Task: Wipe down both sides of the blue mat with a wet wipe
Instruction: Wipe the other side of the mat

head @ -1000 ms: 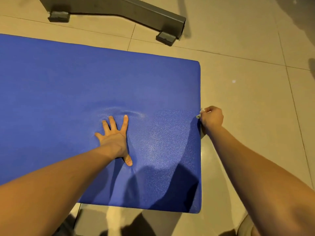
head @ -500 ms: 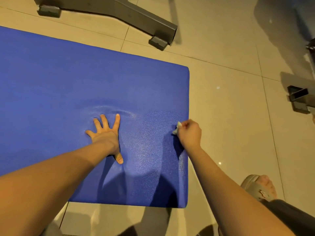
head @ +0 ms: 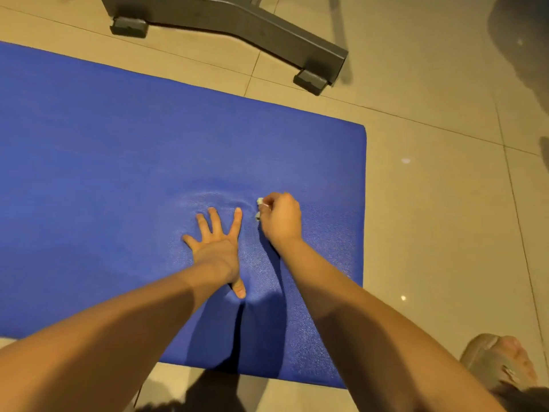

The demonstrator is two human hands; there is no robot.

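The blue mat (head: 124,162) lies flat on the tiled floor and fills the left and middle of the view. My left hand (head: 218,245) presses flat on it with fingers spread, and the mat is rippled just beyond the fingertips. Right beside it, my right hand (head: 280,221) is curled around a small white wet wipe (head: 260,208), whose bits poke out by the knuckles and touch the mat surface.
A grey metal frame base (head: 237,22) with rubber feet (head: 310,81) stands on the floor just beyond the mat's far edge. My sandalled foot (head: 502,364) is at the bottom right. Beige floor tiles (head: 445,203) lie to the right of the mat.
My right hand has slid the wipe leftward across the mat, from its right edge to just beside my left hand. The left hand stays pressed in place.
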